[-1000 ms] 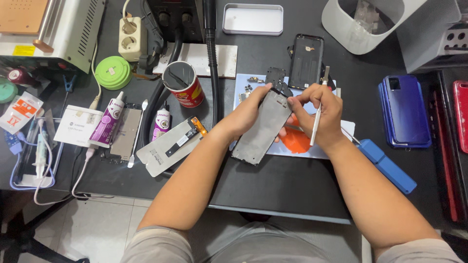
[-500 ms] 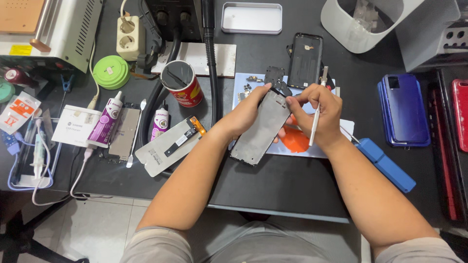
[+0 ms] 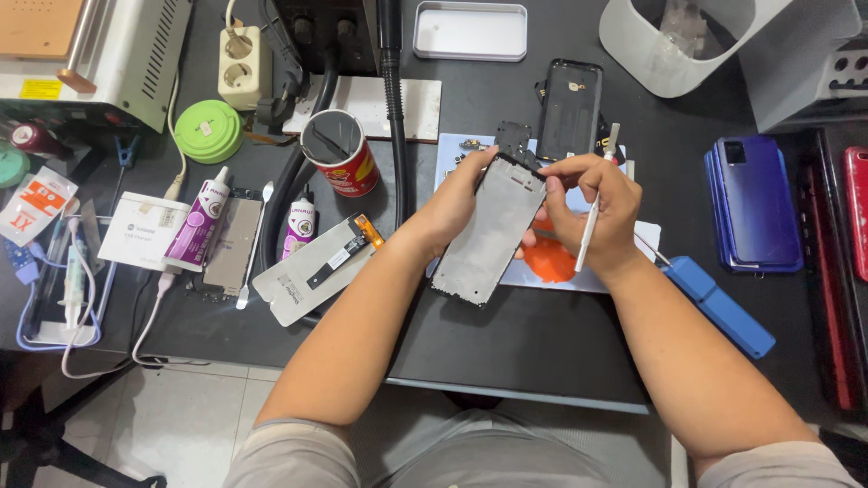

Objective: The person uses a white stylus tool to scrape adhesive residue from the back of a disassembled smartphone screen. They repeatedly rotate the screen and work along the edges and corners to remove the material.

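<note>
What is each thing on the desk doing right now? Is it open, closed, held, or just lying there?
Phone frame: held tilted above the desk, in both hands.
Left hand: gripping the frame's left edge.
Right hand: pinching the frame's top corner, also holding a white tool.
Black back cover: lying flat, inside up.
Blue phone: lying back up.
Red can: upright, open top.
Metal tin: lying flat.
</note>
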